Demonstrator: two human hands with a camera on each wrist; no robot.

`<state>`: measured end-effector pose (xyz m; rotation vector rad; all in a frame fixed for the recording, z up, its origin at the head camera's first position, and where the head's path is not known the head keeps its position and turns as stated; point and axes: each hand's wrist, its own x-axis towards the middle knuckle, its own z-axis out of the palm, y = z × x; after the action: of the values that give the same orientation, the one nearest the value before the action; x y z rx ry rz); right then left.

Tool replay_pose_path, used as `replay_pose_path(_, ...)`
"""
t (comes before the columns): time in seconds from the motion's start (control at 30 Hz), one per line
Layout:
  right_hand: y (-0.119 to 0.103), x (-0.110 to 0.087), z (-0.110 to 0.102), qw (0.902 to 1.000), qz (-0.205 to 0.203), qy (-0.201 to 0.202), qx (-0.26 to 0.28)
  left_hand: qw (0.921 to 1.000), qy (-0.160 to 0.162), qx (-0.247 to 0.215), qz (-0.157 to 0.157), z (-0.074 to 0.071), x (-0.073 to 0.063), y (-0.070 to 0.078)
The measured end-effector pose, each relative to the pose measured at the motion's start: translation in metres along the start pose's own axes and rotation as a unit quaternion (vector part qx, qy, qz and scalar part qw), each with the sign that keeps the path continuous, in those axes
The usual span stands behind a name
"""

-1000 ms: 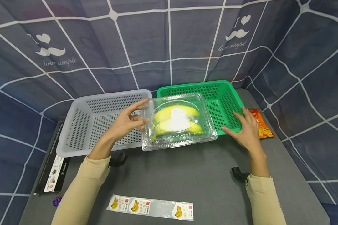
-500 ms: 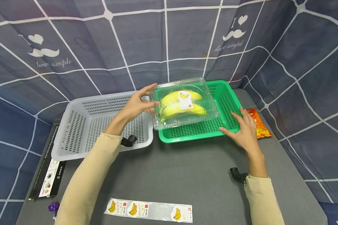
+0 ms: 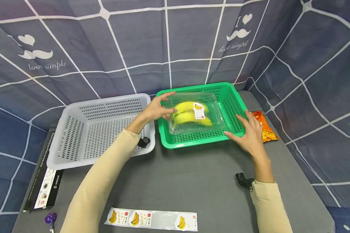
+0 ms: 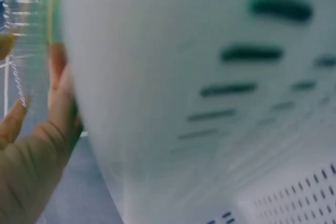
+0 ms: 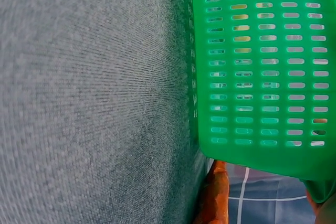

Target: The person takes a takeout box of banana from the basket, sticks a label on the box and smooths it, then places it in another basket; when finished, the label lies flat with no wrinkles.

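A clear plastic clamshell box (image 3: 215, 124) with yellow bananas (image 3: 187, 118) inside and a banana label (image 3: 199, 111) on its lid lies within the green basket (image 3: 189, 143). My left hand (image 3: 155, 109) holds the box by its left edge, thumb and fingers spread along that side. In the left wrist view, the same hand (image 4: 39, 156) is beside the box's ribbed edge (image 4: 31, 51). My right hand (image 3: 252, 137) grips the basket's front right corner, fingers over the right rim and thumb at the front rim. The right wrist view shows the slotted basket wall (image 5: 257, 153).
A grey basket (image 3: 105, 129) stands left of the green one. An orange snack bag (image 3: 263, 127) lies to the right. Near the front is a strip of banana stickers (image 3: 164, 220). A black box (image 3: 43, 181) and purple-wrapped lollipop (image 3: 50, 218) lie at left.
My left hand has carried the clamshell box back and right, then lowered it into the green basket. My right hand has stayed at the basket's corner. The head view has shifted slightly.
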<state>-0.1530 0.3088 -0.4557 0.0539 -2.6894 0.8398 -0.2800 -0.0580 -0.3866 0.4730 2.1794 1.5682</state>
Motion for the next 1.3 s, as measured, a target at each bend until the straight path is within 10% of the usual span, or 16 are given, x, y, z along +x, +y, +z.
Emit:
replay_pose_path(0.5,0.001,-0.001,0.003,0.9999,-0.005,0.012,0.010,0.9929,-0.021,0.116,0.018,0.007,0.006,0.001)
replay_pose_path(0.93,0.000,-0.001,0.002,0.9998,-0.010,0.016,0.009,0.9315,0.007,0.363,0.018,0.005,0.001,0.002)
replay_pose_path(1.3,-0.002,0.000,0.002,0.9998,-0.010,0.015,0.011,0.9141,-0.059,0.401,-0.017,0.010,0.003,-0.008)
